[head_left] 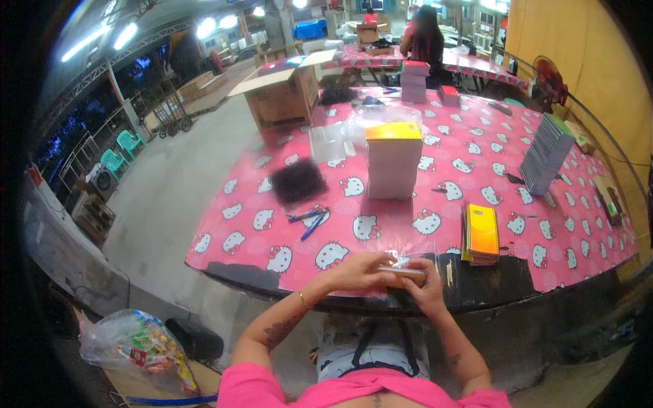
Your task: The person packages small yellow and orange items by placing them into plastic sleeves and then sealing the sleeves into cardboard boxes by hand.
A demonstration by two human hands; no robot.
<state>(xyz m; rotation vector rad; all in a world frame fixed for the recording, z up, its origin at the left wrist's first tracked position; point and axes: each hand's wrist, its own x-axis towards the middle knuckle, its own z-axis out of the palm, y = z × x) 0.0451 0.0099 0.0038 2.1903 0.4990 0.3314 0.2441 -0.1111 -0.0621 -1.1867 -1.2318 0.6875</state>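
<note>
Close to the table's front edge, my left hand (360,270) and my right hand (426,289) grip a small notebook (401,273) from both sides. Its pale page edge and an orange-yellow underside show; a shiny clear bit is on top, too small to make out. To the right lies a short pile of yellow-orange spiral notebooks (483,231). Farther off stands a tall stack of notebooks (393,160) with a yellow cover on top. Blue-handled pliers (313,223) rest left of it, beside a bundle of black binding wires (298,182).
A pink patterned cloth (445,187) covers the table; its torn front shows black. Clear plastic (384,122) and an open carton (282,98) are at the back left. A leaning notebook stack (546,155) stands right. A bag of packets (139,350) sits lower left. Another person (423,41) is beyond.
</note>
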